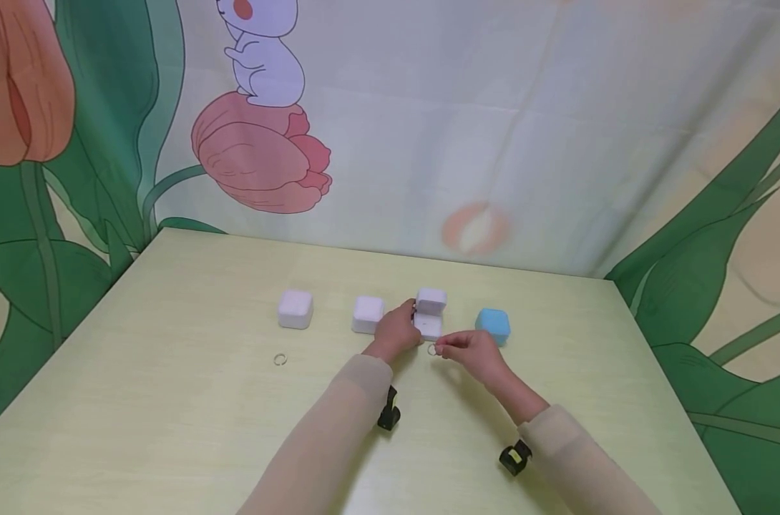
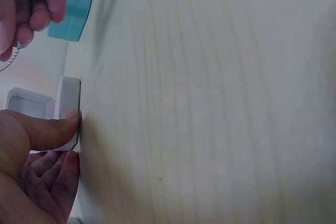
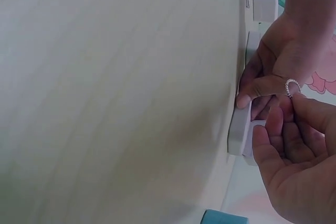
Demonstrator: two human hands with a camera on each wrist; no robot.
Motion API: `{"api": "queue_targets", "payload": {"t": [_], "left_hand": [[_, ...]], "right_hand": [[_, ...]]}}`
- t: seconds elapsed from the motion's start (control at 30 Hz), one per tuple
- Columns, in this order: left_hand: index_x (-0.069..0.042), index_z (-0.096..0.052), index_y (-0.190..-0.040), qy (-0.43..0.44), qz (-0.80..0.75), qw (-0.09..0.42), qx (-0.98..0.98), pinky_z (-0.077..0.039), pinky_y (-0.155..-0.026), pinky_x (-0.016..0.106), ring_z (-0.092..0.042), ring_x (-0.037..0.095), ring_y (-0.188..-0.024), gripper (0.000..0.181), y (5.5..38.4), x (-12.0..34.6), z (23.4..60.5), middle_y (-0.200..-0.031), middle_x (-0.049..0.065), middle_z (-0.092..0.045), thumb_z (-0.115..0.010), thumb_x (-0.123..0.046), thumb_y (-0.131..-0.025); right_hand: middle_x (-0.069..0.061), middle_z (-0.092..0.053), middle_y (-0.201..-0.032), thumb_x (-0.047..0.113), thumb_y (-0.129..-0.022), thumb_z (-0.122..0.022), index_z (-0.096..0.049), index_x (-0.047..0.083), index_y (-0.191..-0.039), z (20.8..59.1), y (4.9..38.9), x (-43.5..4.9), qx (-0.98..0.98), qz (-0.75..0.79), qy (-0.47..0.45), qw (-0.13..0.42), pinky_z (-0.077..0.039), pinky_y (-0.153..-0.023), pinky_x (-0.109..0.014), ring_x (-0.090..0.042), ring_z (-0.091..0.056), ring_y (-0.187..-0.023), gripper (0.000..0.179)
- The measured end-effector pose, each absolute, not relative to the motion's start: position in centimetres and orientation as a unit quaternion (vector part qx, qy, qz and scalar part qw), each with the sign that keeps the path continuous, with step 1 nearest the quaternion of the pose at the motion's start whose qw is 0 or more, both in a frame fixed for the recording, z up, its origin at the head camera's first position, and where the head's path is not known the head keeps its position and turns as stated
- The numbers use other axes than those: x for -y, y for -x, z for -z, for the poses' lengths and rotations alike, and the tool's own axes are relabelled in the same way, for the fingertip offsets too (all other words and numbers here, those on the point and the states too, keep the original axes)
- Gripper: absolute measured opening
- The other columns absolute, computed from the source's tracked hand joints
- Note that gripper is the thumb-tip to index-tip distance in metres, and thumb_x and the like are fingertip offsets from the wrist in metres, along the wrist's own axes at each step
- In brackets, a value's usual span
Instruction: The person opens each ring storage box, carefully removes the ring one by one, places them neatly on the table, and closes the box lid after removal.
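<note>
A white ring box [image 1: 431,326] stands on the table with its lid raised. My left hand [image 1: 395,333] steadies this box from its left side; in the left wrist view the thumb [image 2: 55,129] presses on its front and the other fingers curl beside it. My right hand [image 1: 476,353] pinches a silver ring [image 1: 431,350] between thumb and fingertips, just in front of the box. The right wrist view shows this ring [image 3: 292,86] upright, with a beaded band.
Left of the open box stand two closed white ring boxes [image 1: 367,315], the farther one [image 1: 295,309] at the left. A blue box [image 1: 493,325] is beyond my right hand. Another ring [image 1: 280,359] lies on the table [image 1: 171,400]. A printed curtain [image 1: 390,143] hangs behind.
</note>
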State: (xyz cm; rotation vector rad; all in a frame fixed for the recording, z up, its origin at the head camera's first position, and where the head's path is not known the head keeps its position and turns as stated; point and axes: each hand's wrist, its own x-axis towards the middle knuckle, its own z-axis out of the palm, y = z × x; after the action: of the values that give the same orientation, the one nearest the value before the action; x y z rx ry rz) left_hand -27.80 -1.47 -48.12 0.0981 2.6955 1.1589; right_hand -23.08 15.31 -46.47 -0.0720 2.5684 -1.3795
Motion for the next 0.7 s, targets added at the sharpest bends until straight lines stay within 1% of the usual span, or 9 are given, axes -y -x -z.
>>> {"api": "queue_targets", "payload": {"t": [0.13,0.23,0.43,0.6,0.7], "left_hand": [[-0.004,-0.042,-0.154,-0.034,-0.396,0.102,-0.912,-0.041,-0.120,0.047,-0.054,0.036,-0.141,0.076,27.77,1.48,48.09,-0.153,0.014,-0.055,-0.074,-0.005,-0.085],[-0.004,-0.042,-0.154,-0.035,-0.396,0.102,-0.912,-0.042,-0.120,0.047,-0.054,0.036,-0.140,0.076,27.74,1.51,48.10,-0.153,0.014,-0.056,-0.075,-0.005,-0.085],[-0.003,-0.043,-0.153,-0.034,-0.393,0.099,-0.913,-0.043,-0.119,0.046,-0.055,0.035,-0.139,0.076,27.74,1.59,48.16,-0.152,0.014,-0.057,-0.075,-0.005,-0.084],[-0.004,-0.043,-0.154,-0.031,-0.396,0.103,-0.912,-0.042,-0.120,0.045,-0.055,0.034,-0.140,0.075,27.71,1.53,48.00,-0.153,0.013,-0.056,-0.074,-0.005,-0.086],[-0.003,-0.043,-0.154,-0.029,-0.397,0.103,-0.911,-0.042,-0.120,0.046,-0.055,0.034,-0.139,0.075,27.65,1.53,47.94,-0.154,0.014,-0.055,-0.074,-0.005,-0.086]], "right_hand": [[-0.015,-0.080,-0.103,0.009,-0.096,-0.069,-0.077,-0.003,-0.108,46.85,22.99,-15.33,-0.872,0.473,0.027,0.123,-0.057,-0.082,-0.025,-0.006,-0.068,-0.086,0.019],[-0.017,-0.080,-0.103,0.008,-0.096,-0.068,-0.077,-0.004,-0.109,46.99,22.87,-15.34,-0.870,0.473,0.034,0.132,-0.057,-0.077,-0.024,-0.005,-0.067,-0.083,0.020],[-0.016,-0.080,-0.098,0.008,-0.095,-0.069,-0.077,-0.005,-0.107,46.90,22.76,-15.15,-0.872,0.463,0.040,0.152,-0.053,-0.067,-0.021,-0.008,-0.061,-0.075,0.020],[-0.014,-0.079,-0.093,0.007,-0.094,-0.070,-0.076,-0.007,-0.106,46.88,22.83,-14.98,-0.872,0.461,0.046,0.158,-0.050,-0.063,-0.020,-0.009,-0.058,-0.070,0.020],[-0.013,-0.079,-0.090,0.007,-0.094,-0.070,-0.077,-0.007,-0.105,47.02,22.88,-14.93,-0.873,0.458,0.049,0.159,-0.050,-0.063,-0.020,-0.008,-0.057,-0.068,0.019]]}}
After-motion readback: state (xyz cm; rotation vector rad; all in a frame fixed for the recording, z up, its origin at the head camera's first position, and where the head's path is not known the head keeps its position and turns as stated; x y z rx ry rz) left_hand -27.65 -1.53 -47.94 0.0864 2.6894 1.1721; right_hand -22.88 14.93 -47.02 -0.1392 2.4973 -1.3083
